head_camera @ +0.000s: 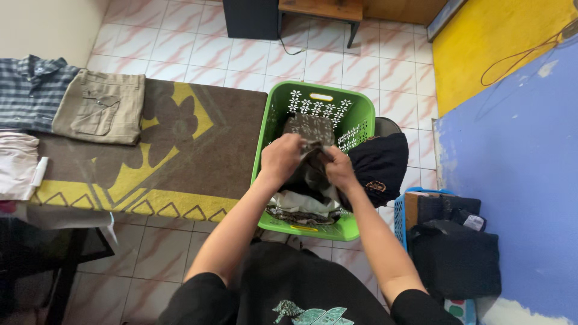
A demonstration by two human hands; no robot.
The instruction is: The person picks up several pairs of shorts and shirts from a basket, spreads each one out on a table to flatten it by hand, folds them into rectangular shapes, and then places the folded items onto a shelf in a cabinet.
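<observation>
Nearest the camera: black t-shirt (pixel 289 295) with a pale green print on the chest, both forearms reaching forward from it.

Left hand (pixel 280 157) and right hand (pixel 339 168) are both over the green laundry basket (pixel 270 129), close together, each closed in a pinch on the same dark patterned garment (pixel 312 161). Left fingers are curled tight on its upper left part, right fingers are clamped on its right side. The garment hangs between the hands above the basket's middle, its lower part trailing into the pile.

Inside the basket, under the hands: a white cloth (pixel 301 201) and a patterned piece near the near rim. A black garment (pixel 379 165) is draped over the basket's right rim. The far wall has cut-out flower holes and a handle slot.

Right of the basket, on the floor: a blue crate (pixel 400 216) with a black bag (pixel 454 259) on it.

Left of the basket: table with a brown and yellow cloth (pixel 180 150), its right edge just beside the basket's left rim. At the table's far left corner: folded khaki shorts (pixel 101 107), next to them a folded striped blue shirt (pixel 30 90). At the left edge, a folded pale pink piece (pixel 17 165).

Farthest: tiled floor (pixel 198 48), dark cabinet (pixel 250 18), wooden stool (pixel 322 9).
</observation>
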